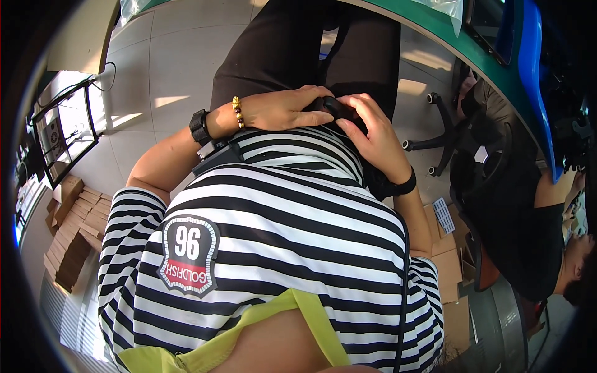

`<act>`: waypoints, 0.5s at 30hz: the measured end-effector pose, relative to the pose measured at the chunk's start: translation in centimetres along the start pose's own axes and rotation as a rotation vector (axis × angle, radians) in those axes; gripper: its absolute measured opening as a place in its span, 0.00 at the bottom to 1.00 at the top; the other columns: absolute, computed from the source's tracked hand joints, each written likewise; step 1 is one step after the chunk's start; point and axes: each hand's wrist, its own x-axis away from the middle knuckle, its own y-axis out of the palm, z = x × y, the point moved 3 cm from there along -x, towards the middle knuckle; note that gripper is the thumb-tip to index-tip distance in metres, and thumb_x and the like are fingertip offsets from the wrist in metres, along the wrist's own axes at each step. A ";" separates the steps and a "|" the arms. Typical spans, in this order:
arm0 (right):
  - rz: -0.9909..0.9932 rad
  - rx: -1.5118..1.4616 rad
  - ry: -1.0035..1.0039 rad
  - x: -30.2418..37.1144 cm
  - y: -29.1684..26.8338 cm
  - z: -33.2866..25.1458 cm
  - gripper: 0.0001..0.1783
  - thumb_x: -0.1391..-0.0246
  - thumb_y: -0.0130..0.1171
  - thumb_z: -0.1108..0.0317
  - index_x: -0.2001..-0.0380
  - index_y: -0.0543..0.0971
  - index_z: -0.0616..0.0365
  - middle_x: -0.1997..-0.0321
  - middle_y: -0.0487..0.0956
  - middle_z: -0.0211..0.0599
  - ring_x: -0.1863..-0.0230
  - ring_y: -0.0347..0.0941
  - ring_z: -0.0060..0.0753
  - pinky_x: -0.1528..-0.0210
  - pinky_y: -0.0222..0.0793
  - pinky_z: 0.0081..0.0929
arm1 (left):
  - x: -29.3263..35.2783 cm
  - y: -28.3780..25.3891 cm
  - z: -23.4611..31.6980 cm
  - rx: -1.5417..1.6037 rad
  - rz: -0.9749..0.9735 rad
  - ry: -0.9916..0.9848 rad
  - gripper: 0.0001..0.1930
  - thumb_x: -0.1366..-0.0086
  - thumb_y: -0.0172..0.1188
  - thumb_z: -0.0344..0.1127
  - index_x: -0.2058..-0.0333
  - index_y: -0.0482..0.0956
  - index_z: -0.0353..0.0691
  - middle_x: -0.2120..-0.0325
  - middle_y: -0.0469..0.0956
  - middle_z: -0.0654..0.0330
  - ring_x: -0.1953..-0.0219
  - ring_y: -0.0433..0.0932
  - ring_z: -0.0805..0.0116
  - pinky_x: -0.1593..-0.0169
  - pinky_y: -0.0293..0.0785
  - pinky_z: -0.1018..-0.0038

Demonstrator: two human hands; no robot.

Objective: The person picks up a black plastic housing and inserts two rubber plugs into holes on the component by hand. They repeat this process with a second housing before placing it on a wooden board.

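Both hands meet in front of my waist, over my black trousers [267,59]. Between them is a small, dark, rounded object [331,107], mostly covered by fingers; its kind cannot be made out. My left hand [292,112] closes on its left side with thumb and fingers. From the other side, the bent fingers and thumb of my right hand [373,133] grip it too. A beaded bracelet [238,113] and a black wrist strap [199,127] circle my left wrist. Another black band [404,183] is on my right wrist. My striped shirt [292,224] fills the middle.
A green table edge [429,31] curves across the upper right, beside a blue panel [535,81]. At the right a person in black [522,242] sits near a wheeled chair base [435,133]. Cardboard stacks [78,230] stand at the left; more cardboard [444,267] lies at the right.
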 end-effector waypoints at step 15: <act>0.006 0.008 -0.025 0.3 -0.2 0.0 0.17 0.39 0.63 0.71 0.48 0.77 0.66 0.54 0.77 0.41 0.53 0.76 0.38 0.49 0.73 0.29 | 0.1 0.1 0.0 -0.049 -0.027 0.061 0.37 0.24 0.48 0.61 0.33 0.61 0.33 0.43 0.70 0.47 0.47 0.77 0.52 0.42 0.73 0.66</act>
